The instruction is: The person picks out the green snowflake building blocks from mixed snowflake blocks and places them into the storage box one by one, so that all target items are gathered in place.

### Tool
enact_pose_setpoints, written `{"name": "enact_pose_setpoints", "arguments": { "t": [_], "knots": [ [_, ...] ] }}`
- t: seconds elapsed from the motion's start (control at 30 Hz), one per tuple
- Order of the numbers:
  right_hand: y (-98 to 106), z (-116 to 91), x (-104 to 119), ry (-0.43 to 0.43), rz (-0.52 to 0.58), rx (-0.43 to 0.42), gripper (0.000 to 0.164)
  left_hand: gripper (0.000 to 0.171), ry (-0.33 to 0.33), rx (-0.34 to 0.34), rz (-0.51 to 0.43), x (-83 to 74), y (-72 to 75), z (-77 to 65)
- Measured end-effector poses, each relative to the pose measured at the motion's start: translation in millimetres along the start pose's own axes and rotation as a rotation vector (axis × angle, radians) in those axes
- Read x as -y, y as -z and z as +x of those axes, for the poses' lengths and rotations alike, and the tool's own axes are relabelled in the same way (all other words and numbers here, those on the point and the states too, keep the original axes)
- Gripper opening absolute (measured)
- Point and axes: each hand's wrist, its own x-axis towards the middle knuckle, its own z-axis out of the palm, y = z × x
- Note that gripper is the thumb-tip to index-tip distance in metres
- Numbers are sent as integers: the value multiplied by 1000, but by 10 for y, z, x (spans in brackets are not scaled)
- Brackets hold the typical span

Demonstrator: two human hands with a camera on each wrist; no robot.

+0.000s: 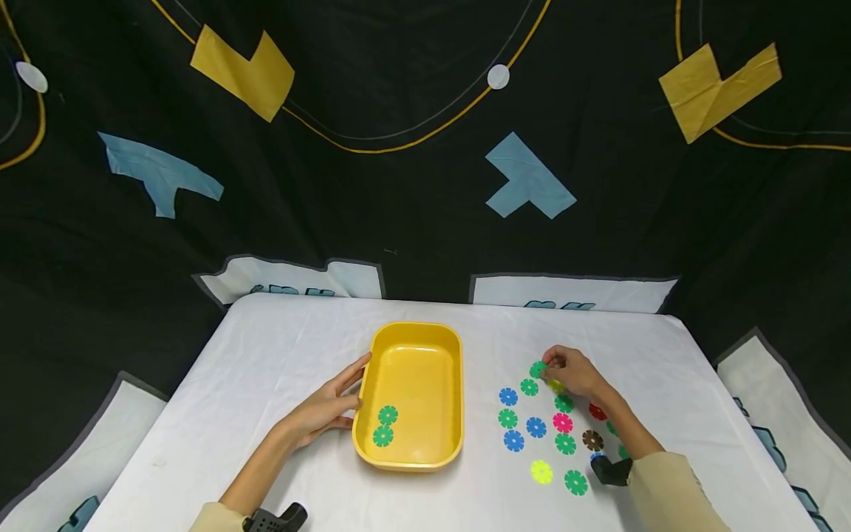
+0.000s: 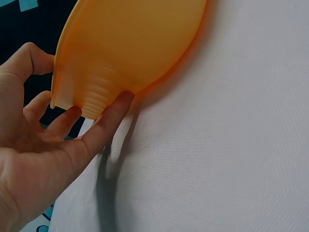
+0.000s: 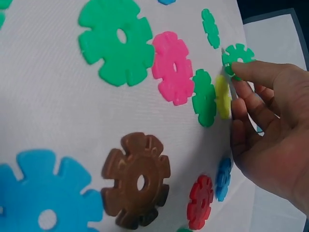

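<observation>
A yellow tray [image 1: 457,399] sits on the white-covered table. Inside its lower left part lie two green interlocking discs [image 1: 388,414], flower-shaped with notched edges and a centre hole. My left hand [image 1: 323,408] touches the left side of the tray; in the left wrist view, its spread fingers rest against the outer wall [image 2: 130,53]. Right of the tray, my right hand [image 1: 573,372] pinches a green disc [image 3: 238,55] by its edge between thumb and fingers. Just under that hand is a yellow disc [image 3: 223,96], partly covered in the head view.
Several loose discs spread right of the tray: a pink one [image 1: 562,423], a brown one [image 1: 593,440], a red one [image 3: 200,202], a blue one [image 1: 514,441] and more green. Some lie beneath the right forearm. A black curtain [image 1: 412,222] hangs behind the table.
</observation>
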Motion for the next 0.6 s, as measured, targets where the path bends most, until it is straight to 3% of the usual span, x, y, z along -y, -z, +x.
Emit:
{"name": "enact_pose_setpoints", "arguments": {
  "t": [0.2,0.37,0.6],
  "knots": [
    [-3,0,81,35,1,-65,9,83,-6,5,3,-8,1,2],
    [-83,-26,322,130,-11,-136,8,83,-12,7,5,-5,2,6],
    [-300,-120,901,172,257,-3,13,84,-3,-3,10,0,7,12]
  ]
}}
